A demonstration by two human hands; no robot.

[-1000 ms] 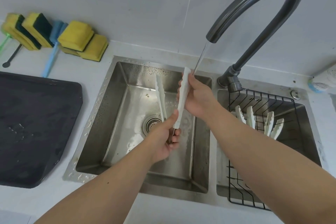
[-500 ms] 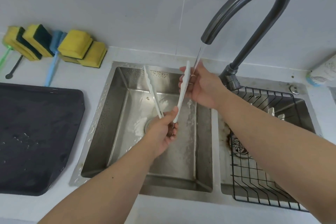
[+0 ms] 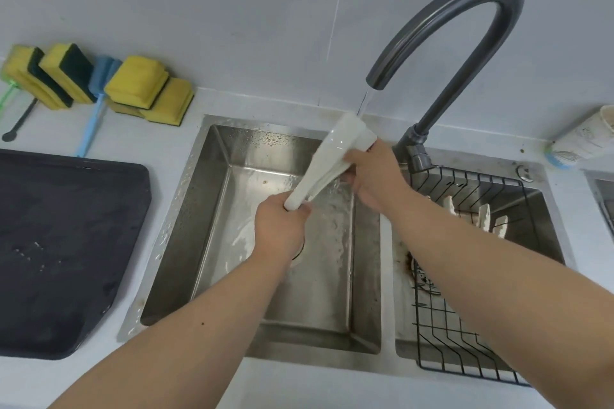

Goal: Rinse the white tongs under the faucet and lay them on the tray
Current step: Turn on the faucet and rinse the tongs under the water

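The white tongs (image 3: 327,158) slant over the left sink basin (image 3: 212,209), their upper ends right under the water stream from the dark curved faucet (image 3: 465,7). My left hand (image 3: 280,231) grips the lower hinge end. My right hand (image 3: 373,176) holds the upper part, pressing the two arms close together. Water runs down the tongs and they look blurred. The dark tray (image 3: 63,242) lies on the counter to the left of the sink.
Yellow sponges (image 3: 139,83) and a blue brush (image 3: 96,103) lean at the back wall, left. A black wire rack (image 3: 465,276) with more white tongs (image 3: 485,216) sits in the right basin. A paper cup (image 3: 584,136) lies at the far right.
The tongs' two arms, spread apart before, are now squeezed together. Their upper ends have moved right, into the stream. The view has shifted slightly.
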